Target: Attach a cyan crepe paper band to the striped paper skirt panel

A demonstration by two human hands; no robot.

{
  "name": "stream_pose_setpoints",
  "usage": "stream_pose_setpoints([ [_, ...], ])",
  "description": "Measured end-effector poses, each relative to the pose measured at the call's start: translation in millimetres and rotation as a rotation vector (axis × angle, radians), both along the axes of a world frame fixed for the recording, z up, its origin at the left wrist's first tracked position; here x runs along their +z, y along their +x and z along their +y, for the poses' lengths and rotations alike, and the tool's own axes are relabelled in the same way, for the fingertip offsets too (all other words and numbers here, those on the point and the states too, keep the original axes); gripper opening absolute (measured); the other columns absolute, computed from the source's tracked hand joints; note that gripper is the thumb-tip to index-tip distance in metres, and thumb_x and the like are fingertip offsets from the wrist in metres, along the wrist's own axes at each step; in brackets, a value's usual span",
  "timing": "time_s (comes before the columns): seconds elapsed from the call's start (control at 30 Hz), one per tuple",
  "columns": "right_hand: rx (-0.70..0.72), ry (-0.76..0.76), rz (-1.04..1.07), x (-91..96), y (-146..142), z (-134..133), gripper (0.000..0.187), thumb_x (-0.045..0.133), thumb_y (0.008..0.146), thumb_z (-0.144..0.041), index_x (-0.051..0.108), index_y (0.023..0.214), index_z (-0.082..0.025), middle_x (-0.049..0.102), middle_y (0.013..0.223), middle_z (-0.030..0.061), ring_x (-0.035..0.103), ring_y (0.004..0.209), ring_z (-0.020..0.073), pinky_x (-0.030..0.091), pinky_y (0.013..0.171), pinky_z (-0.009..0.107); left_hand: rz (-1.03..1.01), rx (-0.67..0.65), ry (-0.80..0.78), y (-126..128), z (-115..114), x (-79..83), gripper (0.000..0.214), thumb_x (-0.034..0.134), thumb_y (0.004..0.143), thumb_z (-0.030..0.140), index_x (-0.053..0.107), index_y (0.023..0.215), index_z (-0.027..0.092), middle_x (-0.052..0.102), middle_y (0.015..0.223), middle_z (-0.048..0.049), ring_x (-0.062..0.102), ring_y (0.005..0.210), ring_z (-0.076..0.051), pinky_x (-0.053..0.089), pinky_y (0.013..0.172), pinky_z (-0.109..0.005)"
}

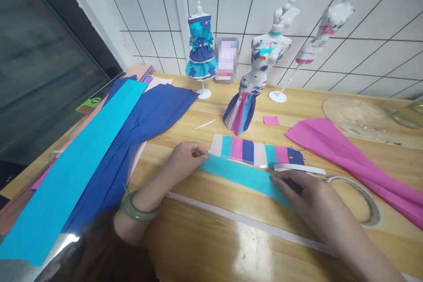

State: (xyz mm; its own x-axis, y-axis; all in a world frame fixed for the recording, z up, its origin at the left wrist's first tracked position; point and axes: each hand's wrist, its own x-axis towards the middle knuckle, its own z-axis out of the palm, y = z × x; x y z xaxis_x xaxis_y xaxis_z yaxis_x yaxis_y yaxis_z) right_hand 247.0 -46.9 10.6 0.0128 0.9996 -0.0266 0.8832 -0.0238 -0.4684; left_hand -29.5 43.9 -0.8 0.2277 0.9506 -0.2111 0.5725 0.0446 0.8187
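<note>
A turquoise crepe paper strip [238,174] stretches between my two hands, just in front of a striped panel [247,151]. My left hand [187,158] pinches its upper left corner between thumb and fingers. Toward the other end, my right hand [309,189] is closed on the strip's upper edge, and covers part of it. The panel has upright bands of pale pink, turquoise, pink and dark blue. A narrow white strip [300,168] lies over the panel's right end, beside my right fingers. Close to that hand is a roll of tape [375,211], lying flat.
Long turquoise [82,163] and dark blue sheets [158,112] cover the table's left side. A pink sheet [350,154] lies right. Behind stand a dressed mini mannequin [200,48], a paint-marked one with a striped skirt [241,112], another bare-skirted one [325,31] and a blurred-out panel [226,59].
</note>
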Motion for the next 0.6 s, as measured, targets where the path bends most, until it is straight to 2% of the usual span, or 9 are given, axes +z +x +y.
stream_pose_setpoints([
  [0.13, 0.128, 0.042, 0.027, -3.2, -7, 0, 0.034, 0.040, 0.090, -0.040, 0.063, 0.111, -0.026, 0.068, 0.109, 0.0043, 0.066, 0.094, 0.0237, 0.052, 0.080, 0.037, 0.010, -0.003, 0.018, -4, 2, 1.2, 0.019, 0.061, 0.070, 0.034, 0.063, 0.070, 0.015, 0.062, 0.065, 0.0001, 0.055, 0.063, -0.014, 0.039, 0.057, -0.024],
  [0.23, 0.091, 0.009, -0.041, -5.8, -7, 2, 0.040, 0.037, 0.091, -0.041, 0.058, 0.120, -0.024, 0.069, 0.106, 0.0059, 0.066, 0.093, 0.0261, 0.053, 0.076, 0.039, 0.006, -0.007, 0.023, -4, 3, 0.3, 0.019, 0.061, 0.070, 0.034, 0.062, 0.070, 0.015, 0.062, 0.066, -0.0003, 0.055, 0.063, -0.014, 0.040, 0.057, -0.024],
  [0.4, 0.001, -0.032, -0.154, -9.5, 0, 6, 0.045, 0.035, 0.090, -0.046, 0.059, 0.117, -0.020, 0.073, 0.085, 0.0078, 0.069, 0.077, 0.0278, 0.052, 0.059, 0.036, 0.026, -0.015, 0.040, 0, 2, -1.0, 0.020, 0.059, 0.072, 0.035, 0.063, 0.072, 0.016, 0.064, 0.069, -0.0010, 0.056, 0.066, -0.015, 0.040, 0.059, -0.025],
  [0.6, -0.072, -0.014, -0.125, -8.9, 4, 9, 0.041, 0.040, 0.087, -0.048, 0.064, 0.107, -0.021, 0.073, 0.090, 0.0071, 0.068, 0.081, 0.0293, 0.051, 0.064, 0.039, 0.073, -0.014, 0.094, 4, -1, -1.8, 0.020, 0.057, 0.075, 0.036, 0.062, 0.070, 0.018, 0.064, 0.069, -0.0003, 0.055, 0.066, -0.015, 0.039, 0.059, -0.025],
])
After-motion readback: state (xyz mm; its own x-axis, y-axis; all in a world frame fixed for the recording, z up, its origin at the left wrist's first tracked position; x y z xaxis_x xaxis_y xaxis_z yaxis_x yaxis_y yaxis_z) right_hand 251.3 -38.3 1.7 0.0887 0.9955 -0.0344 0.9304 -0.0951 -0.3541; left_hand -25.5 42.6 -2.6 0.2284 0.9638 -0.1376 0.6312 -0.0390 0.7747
